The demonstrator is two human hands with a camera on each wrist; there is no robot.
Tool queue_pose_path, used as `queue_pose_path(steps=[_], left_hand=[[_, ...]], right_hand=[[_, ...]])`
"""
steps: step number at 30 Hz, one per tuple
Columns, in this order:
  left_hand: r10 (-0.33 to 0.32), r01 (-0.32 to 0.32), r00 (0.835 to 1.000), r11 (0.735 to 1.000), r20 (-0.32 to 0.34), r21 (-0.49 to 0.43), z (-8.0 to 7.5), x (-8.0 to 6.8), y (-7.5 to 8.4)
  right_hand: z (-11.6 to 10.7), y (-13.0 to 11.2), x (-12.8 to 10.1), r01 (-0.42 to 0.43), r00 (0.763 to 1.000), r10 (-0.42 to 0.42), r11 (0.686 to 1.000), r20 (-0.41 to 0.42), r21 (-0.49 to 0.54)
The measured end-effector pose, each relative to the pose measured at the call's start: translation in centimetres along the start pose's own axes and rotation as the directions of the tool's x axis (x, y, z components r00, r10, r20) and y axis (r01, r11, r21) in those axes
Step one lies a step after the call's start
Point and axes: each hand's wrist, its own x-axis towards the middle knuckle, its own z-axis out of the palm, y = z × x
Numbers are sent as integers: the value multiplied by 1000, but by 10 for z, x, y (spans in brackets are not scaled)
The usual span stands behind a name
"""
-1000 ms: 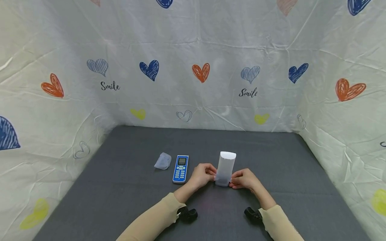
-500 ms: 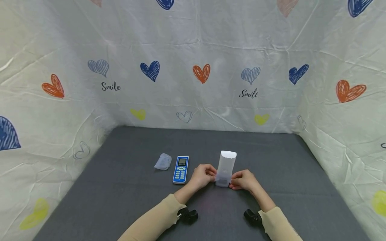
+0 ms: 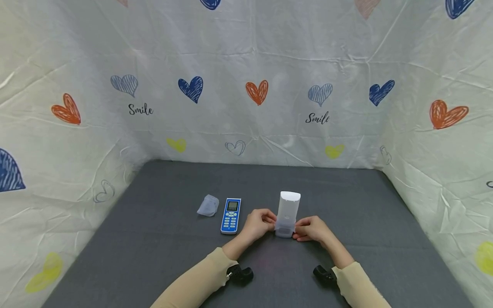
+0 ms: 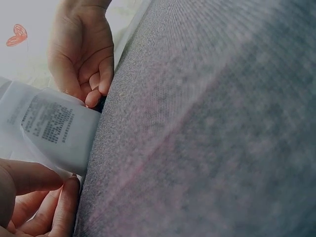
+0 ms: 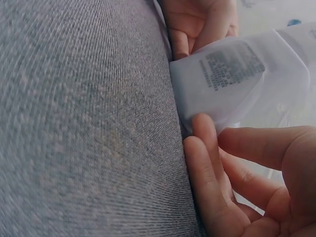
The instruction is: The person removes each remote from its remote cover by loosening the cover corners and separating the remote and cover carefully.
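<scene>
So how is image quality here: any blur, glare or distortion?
Head view: even soft light, no glare, sharp, wide-angle bending at the edges. Left wrist view: mat blurred on the right, label on the white remote smeared. Right wrist view: mat's left edge soft, right hand in focus.
</scene>
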Motion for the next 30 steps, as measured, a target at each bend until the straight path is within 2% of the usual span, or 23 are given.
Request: queue_pose_path(steps=[6, 13, 21, 30], left_hand=[[26, -27, 1000, 1000, -15, -7, 1, 1, -2], [22, -22, 1000, 1000, -19, 0, 2, 1, -3], [14, -14, 1000, 1000, -26, -3, 1, 0, -2], [24, -24, 999, 1000, -26, -8, 2, 1, -4]], right_hand=[[-1, -4, -4, 48, 999, -48, 999, -3, -24], [-9, -16, -15, 165, 985, -173, 971, -28, -172], [-18, -41, -31, 282, 954, -294, 946, -57, -161], [-22, -66, -46, 347, 928, -364, 921, -77, -176]])
